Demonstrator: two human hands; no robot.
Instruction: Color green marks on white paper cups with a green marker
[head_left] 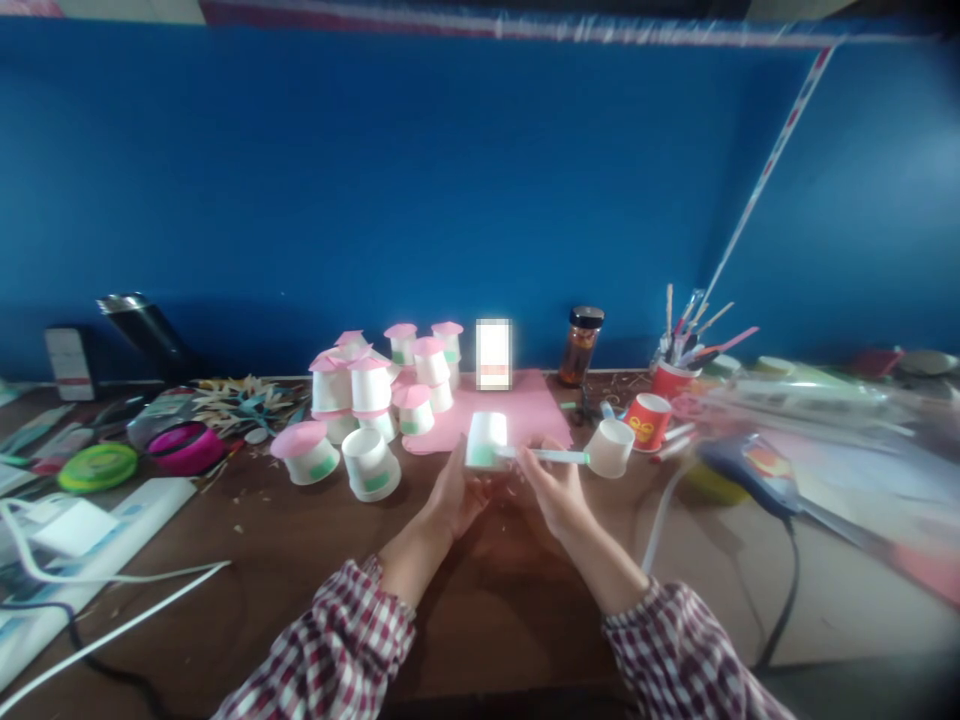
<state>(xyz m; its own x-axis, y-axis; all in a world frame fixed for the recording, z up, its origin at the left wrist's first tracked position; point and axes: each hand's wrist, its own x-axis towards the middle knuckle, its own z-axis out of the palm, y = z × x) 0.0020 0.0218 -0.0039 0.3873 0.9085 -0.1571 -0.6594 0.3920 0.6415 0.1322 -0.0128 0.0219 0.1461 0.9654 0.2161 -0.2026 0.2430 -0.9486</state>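
Observation:
A white paper cup (486, 432) with a green patch low on its side is held by my left hand (454, 490). Pinched in my right hand (551, 488) is a pale marker with a light green end (566, 457), its left tip at the cup's green patch. Whether the tip touches the cup is too blurred to tell. To the right of my right hand stands a plain white paper cup (611, 448). Left of my left hand is another white cup with a green patch (371, 466), beside a cup topped with a pink disc (305, 452).
Several pink-topped cups (370, 388) are stacked behind, next to a pink sheet (525, 400). Farther right are a dark-lidded jar (582, 345), a red cup (649, 422) and a corded glue gun (750, 470). A power strip (97, 560) with cables lies left.

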